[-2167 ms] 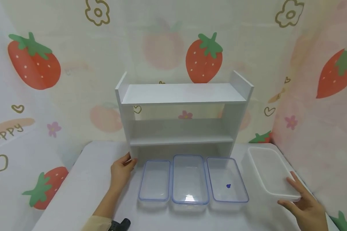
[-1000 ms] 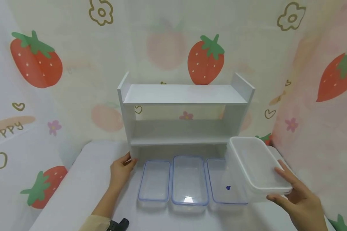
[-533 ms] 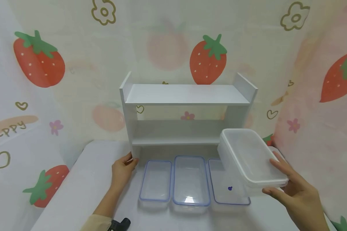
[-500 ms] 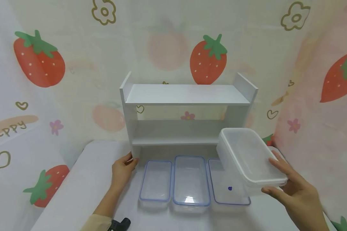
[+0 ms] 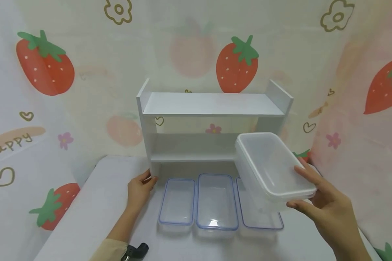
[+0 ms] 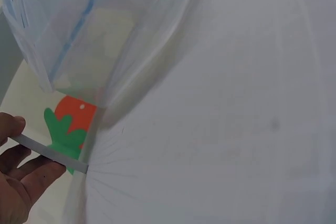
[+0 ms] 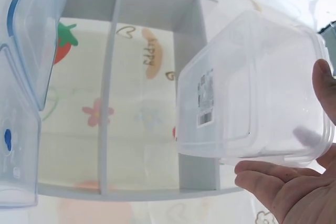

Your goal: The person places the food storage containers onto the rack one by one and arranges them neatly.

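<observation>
A clear plastic food container with a frosted white lid [image 5: 269,163] is held up, tilted, by my right hand [image 5: 329,203], thumb below and fingers along its right side. It overlaps the right part of a white two-tier shelf [image 5: 215,105] and of the rightmost blue-rimmed container [image 5: 253,217]. From the right wrist, a barcode label [image 7: 206,98] shows on the held container. My left hand [image 5: 140,188] grips the lower left side panel of the shelf; in the left wrist view the fingers of the left hand [image 6: 26,174] pinch that panel [image 6: 50,153] between them.
Two more clear containers with blue rims, a left one [image 5: 177,201] and a middle one [image 5: 217,201], stand in a row before the shelf on the white-covered table [image 5: 114,181]. Strawberry-print cloth [image 5: 85,54] hangs behind and at both sides.
My right hand has lifted the white-lidded container from the right of the table and carried it up and left toward the shelf. The left hand keeps its grip on the panel.
</observation>
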The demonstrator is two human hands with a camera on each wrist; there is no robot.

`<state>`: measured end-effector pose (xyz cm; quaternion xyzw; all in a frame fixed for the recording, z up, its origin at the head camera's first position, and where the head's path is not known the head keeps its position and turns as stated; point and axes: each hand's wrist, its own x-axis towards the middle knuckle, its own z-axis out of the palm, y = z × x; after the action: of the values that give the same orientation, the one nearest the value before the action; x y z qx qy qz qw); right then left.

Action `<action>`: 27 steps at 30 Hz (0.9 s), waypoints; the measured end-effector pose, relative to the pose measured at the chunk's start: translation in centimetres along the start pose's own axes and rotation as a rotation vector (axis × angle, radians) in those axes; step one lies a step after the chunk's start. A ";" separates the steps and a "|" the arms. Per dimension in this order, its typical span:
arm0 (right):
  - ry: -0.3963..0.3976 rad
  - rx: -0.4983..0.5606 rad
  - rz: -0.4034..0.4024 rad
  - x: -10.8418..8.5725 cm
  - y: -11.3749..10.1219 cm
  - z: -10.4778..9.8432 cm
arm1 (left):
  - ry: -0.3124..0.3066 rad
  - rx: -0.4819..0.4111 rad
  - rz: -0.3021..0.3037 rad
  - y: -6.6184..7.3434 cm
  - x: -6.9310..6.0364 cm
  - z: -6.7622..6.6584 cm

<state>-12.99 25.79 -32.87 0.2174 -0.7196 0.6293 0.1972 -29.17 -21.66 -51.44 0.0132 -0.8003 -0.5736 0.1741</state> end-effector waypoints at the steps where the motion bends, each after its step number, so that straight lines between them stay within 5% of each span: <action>1: 0.001 0.000 -0.004 0.1 -0.1 0.1 | 0.001 0.000 -0.001 0.0 0.0 0.0; 27: 0.000 0.022 -0.044 4.0 -3.3 3.1 | 0.010 -0.002 -0.017 -0.1 0.2 0.2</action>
<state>-14.49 22.09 -28.30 0.2354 -0.7077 0.6325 0.2089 -29.44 -21.59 -51.54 0.0228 -0.7987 -0.5758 0.1734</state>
